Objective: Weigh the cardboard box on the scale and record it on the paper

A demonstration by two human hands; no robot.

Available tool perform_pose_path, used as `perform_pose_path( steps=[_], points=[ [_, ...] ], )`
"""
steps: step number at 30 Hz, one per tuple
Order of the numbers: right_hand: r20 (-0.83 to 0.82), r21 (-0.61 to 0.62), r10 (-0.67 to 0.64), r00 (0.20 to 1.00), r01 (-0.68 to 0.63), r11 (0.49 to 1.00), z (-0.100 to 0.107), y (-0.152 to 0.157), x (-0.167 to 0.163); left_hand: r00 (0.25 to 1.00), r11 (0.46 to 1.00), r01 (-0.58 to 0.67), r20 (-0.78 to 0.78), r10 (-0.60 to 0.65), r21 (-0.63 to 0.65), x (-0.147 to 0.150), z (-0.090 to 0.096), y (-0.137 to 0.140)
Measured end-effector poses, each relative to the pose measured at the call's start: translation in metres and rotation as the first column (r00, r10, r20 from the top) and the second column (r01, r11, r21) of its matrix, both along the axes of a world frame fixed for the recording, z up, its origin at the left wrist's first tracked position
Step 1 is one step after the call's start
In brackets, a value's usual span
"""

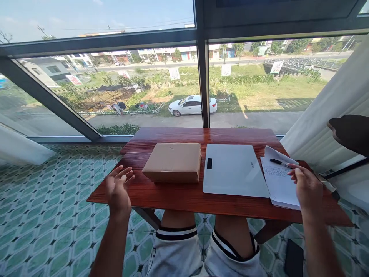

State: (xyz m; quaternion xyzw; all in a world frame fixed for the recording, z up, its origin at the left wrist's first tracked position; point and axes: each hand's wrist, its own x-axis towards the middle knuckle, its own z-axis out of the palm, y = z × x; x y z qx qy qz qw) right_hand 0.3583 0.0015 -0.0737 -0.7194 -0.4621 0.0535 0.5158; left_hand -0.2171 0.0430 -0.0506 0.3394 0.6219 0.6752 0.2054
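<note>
A brown cardboard box (173,161) lies on a small red-brown wooden table (184,200). Right of the box rests a closed white laptop (235,169). At the table's right end an open notebook (278,179) with handwriting lies flat, a black pen (278,162) on its page. My left hand (118,188) hovers open at the table's left front corner, a little left of the box, touching nothing. My right hand (305,186) rests over the notebook's right side, fingers loosely curled, fingertips near the pen's tip. Whether it touches the pen is unclear.
Behind the table a large window with a dark frame (203,77) looks onto a road and a white car. White curtains (331,115) hang at the right. The floor has green patterned tiles (52,207). A dark phone (293,257) lies on the floor by my knees.
</note>
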Motion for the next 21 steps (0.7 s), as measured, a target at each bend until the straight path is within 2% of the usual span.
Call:
perform_pose_path(
  steps=[2,4,6,9,11,14,17,21],
  points=[
    [-0.138,-0.003,0.127,0.982,-0.129,0.992,0.015,-0.002,-0.065,0.997,0.997,0.061,0.05,-0.059,-0.045,0.003,0.002,0.005],
    [-0.207,-0.026,0.289,0.935,-0.301,0.953,0.023,-0.001,-0.125,0.989,0.986,0.124,0.09,-0.114,-0.114,0.006,0.004,0.008],
    [-0.223,-0.043,0.432,0.874,-0.451,0.891,0.025,0.004,-0.175,0.983,0.967,0.175,0.088,-0.161,-0.186,0.009,0.005,0.01],
    [-0.215,-0.06,0.571,0.792,-0.594,0.802,0.024,0.013,-0.231,0.973,0.933,0.23,0.036,-0.229,-0.278,0.012,0.005,0.012],
    [-0.253,-0.064,0.623,0.741,-0.655,0.753,0.023,0.02,-0.256,0.965,0.913,0.248,-0.004,-0.264,-0.324,0.015,0.005,0.012],
    [-0.256,-0.134,0.648,0.718,-0.69,0.711,0.023,0.028,-0.278,0.95,0.89,0.272,-0.043,-0.308,-0.365,0.016,0.003,0.011],
    [-0.243,-0.199,0.644,0.725,-0.687,0.698,0.023,0.032,-0.288,0.939,0.883,0.296,-0.056,-0.338,-0.364,0.015,-0.003,0.012],
    [-0.222,-0.21,0.633,0.741,-0.671,0.711,0.021,0.034,-0.293,0.93,0.87,0.327,-0.038,-0.366,-0.368,0.012,-0.01,0.013]
  ],
)
